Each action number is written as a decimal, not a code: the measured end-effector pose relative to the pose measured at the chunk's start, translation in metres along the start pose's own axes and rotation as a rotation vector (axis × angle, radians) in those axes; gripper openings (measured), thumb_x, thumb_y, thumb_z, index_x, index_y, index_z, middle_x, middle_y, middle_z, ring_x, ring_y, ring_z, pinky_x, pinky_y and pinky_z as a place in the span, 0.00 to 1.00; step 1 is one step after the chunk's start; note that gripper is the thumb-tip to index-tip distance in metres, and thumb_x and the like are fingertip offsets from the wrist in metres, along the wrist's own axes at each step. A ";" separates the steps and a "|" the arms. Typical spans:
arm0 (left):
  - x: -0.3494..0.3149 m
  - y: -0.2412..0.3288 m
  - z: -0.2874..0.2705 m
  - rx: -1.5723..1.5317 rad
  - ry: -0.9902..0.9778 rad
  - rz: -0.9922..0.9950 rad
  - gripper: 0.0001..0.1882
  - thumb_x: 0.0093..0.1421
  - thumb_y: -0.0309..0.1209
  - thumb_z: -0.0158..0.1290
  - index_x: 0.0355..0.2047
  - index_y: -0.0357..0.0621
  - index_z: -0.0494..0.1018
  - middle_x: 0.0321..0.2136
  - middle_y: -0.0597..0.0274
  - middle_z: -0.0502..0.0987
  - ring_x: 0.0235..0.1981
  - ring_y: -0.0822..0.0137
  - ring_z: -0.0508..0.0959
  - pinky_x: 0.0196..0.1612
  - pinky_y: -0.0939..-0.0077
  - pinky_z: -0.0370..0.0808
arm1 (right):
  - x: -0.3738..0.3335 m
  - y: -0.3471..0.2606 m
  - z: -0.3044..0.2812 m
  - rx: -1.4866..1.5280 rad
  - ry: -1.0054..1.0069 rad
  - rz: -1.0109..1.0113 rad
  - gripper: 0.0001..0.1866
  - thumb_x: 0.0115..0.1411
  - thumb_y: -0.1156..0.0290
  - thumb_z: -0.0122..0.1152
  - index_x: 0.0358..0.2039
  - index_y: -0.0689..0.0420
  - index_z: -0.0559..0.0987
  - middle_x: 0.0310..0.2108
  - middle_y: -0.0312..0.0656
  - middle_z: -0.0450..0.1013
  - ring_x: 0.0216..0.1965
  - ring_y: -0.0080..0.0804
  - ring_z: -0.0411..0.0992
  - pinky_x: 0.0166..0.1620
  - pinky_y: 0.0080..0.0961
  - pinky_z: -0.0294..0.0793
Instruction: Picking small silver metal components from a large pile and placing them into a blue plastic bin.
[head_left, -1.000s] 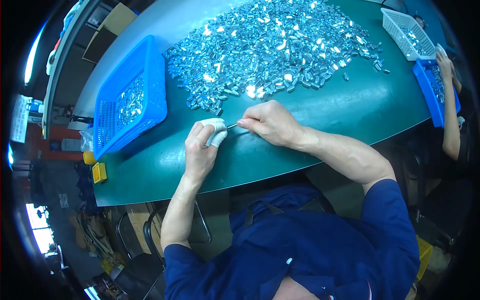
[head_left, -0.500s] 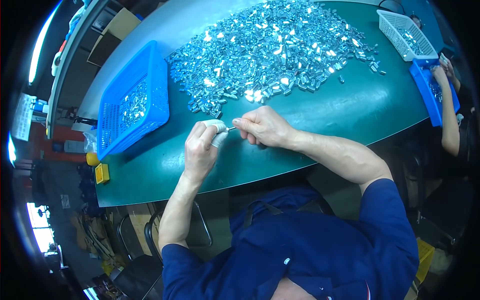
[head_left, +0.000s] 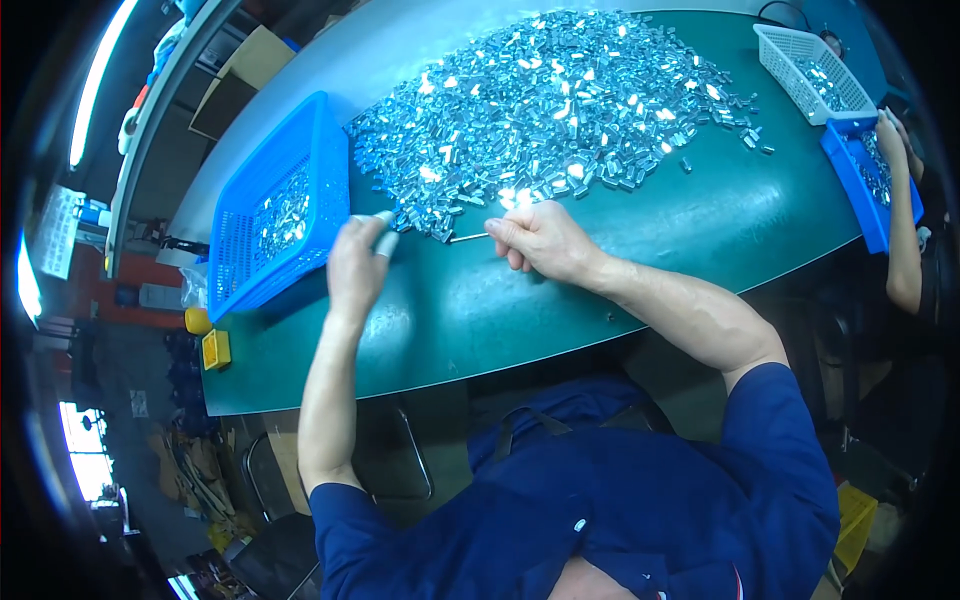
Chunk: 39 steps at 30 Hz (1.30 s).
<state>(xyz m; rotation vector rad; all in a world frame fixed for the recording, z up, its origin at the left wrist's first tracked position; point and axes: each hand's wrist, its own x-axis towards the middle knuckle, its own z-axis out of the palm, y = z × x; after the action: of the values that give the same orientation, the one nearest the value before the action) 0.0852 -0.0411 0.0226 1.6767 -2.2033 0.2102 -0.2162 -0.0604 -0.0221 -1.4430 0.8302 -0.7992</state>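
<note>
- Metal pieces, small, silvery and block-like, lie in a broad pile (head_left: pixel 550 110) across the far middle of the green table (head_left: pixel 650 245), beyond both hands; many of them catch bright glare.
- Right hand (head_left: pixel 548 243) is closed in a pinch on a thin metal rod (head_left: pixel 468 237), thumb on top and fingers curled beneath; the rod points leftward, its free tip near the pile's closest edge.
- Left hand (head_left: pixel 357 265) is well apart from the right one, just beside the large blue basket (head_left: pixel 335 165), with white coverings (head_left: pixel 384 244) on the thumb and a finger; it is blurred and its palm side is hidden, so I cannot tell whether anything is gripped there.
- Blue basket, with slotted walls, stands at the left of the table and holds a heap of similar silvery pieces (head_left: pixel 283 217).
- Yellow box (head_left: pixel 216 350), small and square, sits at the table's left corner, with a rounded yellow object (head_left: pixel 197 320) just behind it.
- White basket (head_left: pixel 783 78) at the far right contains more pieces, and a blue tray (head_left: pixel 860 200) stands directly next to it.
- Co-worker's hands (head_left: pixel 890 140) are over the far end of that tray, a bare forearm (head_left: pixel 905 245) reaching up from the right side.
</note>
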 end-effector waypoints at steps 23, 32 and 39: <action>-0.030 0.078 0.013 -0.527 0.015 -0.090 0.10 0.57 0.19 0.64 0.40 0.37 0.81 0.35 0.58 0.79 0.35 0.64 0.79 0.38 0.73 0.76 | -0.003 0.000 0.004 -0.254 0.061 -0.189 0.12 0.67 0.65 0.62 0.35 0.62 0.83 0.22 0.39 0.76 0.25 0.22 0.72 0.31 0.26 0.71; -0.027 0.093 0.017 -0.614 0.006 -0.116 0.08 0.57 0.18 0.62 0.37 0.36 0.79 0.34 0.57 0.79 0.34 0.65 0.79 0.38 0.73 0.75 | -0.003 0.007 0.004 -0.265 0.197 -0.375 0.12 0.66 0.65 0.61 0.34 0.61 0.83 0.25 0.45 0.79 0.26 0.33 0.77 0.32 0.31 0.74; -0.025 0.103 0.024 -0.681 0.042 -0.072 0.08 0.55 0.17 0.64 0.35 0.37 0.79 0.32 0.58 0.78 0.30 0.65 0.79 0.34 0.72 0.76 | -0.005 0.003 0.000 -0.215 0.082 -0.169 0.21 0.67 0.55 0.59 0.23 0.58 0.82 0.19 0.44 0.77 0.22 0.40 0.77 0.30 0.37 0.73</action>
<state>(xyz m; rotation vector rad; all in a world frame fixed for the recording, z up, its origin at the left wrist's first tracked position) -0.0115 0.0028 0.0017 1.3350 -1.8705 -0.4695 -0.2186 -0.0557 -0.0249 -1.6977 0.8859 -0.9234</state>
